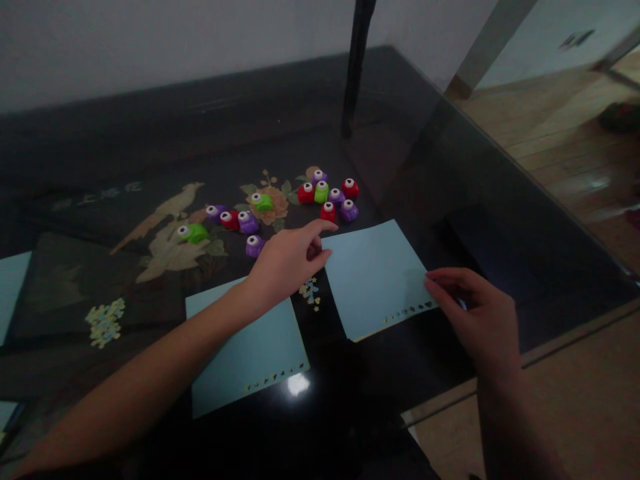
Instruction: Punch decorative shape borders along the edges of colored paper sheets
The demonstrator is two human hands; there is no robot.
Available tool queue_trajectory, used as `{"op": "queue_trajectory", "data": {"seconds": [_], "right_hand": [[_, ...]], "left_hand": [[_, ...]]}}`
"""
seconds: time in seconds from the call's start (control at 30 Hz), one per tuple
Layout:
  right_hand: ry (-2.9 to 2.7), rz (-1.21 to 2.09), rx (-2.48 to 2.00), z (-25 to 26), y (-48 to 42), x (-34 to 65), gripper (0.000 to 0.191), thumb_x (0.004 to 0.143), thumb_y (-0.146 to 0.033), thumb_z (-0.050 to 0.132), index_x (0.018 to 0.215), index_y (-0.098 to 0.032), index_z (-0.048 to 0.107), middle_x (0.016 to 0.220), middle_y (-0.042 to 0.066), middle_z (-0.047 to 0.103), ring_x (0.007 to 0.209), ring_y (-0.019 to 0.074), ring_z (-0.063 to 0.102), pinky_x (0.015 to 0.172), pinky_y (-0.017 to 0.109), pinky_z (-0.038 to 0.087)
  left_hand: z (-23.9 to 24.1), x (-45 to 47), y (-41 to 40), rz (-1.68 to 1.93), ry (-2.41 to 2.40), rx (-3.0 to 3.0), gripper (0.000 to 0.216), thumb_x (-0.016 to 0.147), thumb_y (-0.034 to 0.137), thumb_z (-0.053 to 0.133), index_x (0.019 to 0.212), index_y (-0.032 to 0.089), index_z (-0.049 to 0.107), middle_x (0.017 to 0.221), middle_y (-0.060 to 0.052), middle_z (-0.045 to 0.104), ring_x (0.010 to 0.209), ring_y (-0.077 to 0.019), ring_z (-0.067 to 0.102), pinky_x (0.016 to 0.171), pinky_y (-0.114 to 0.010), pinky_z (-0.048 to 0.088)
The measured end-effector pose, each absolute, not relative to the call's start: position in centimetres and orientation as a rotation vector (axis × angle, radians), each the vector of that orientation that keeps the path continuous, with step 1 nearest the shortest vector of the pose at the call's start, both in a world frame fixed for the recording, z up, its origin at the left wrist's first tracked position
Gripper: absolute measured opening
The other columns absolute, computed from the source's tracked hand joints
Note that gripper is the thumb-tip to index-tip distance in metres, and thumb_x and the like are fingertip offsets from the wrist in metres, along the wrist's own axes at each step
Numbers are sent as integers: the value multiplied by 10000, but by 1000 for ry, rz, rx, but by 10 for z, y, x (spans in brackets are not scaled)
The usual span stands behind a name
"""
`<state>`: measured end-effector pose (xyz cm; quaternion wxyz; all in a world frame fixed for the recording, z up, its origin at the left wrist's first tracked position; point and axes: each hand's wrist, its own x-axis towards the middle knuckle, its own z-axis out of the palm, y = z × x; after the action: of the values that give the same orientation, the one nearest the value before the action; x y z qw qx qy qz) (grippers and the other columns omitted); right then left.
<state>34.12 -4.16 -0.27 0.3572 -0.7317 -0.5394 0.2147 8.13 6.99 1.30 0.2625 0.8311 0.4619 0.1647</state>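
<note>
My right hand pinches the star-punched blue paper; my left hand (thumb and forefinger narrowly parted) nears its edge.

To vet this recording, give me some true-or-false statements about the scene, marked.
1. The right hand pinches the edge of the right blue sheet. True.
2. The left blue sheet has holes along its near edge. True.
3. The thumb and forefinger of the left hand touch each other. False: they stand apart.
4. Small paper cutouts lie between the two blue sheets. True.
5. All the craft punches are red. False: some are green or purple.
</note>
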Motion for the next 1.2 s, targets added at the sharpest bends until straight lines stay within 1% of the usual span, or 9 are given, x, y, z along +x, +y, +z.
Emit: {"op": "queue_trajectory", "data": {"seconds": [0.2,0.4,0.63,0.97,1.2], "right_hand": [[-1539,421,-1945,-9,-46,340,109,819,-291,640,894,-223,682,731,26,688,627,183,620,560,313,469],[-1646,302,-1925,-10,-48,339,110,842,-271,609,929,-232,664,760,29,651,657,183,593,603,333,465],[-1659,304,-1928,-11,-49,340,116,844,-256,613,947,-228,657,758,17,609,655,173,559,614,331,444],[-1714,286,-1903,-10,-47,339,100,835,-212,622,926,-197,662,733,18,565,633,169,525,589,324,425],[-1714,228,-1880,-13,-47,340,100,833,-233,637,918,-196,675,826,37,597,640,154,529,593,313,448]], "left_hand": [[9,81,70,336,1293,2273,391,851,227,579,1241,238,553,768,23,659,675,-144,621,629,-239,441],[7,82,68,288,1280,2322,381,857,242,570,1237,246,559,788,18,672,674,-149,622,608,-244,422],[7,83,68,226,1294,2329,322,865,242,567,1184,230,608,779,5,678,693,-161,623,612,-257,416],[6,82,69,205,1300,2356,322,869,247,565,1186,224,621,804,-6,683,698,-169,621,604,-261,411],[6,85,70,184,1311,2367,330,868,233,581,1194,206,618,815,-14,681,713,-192,630,610,-286,427]]}}
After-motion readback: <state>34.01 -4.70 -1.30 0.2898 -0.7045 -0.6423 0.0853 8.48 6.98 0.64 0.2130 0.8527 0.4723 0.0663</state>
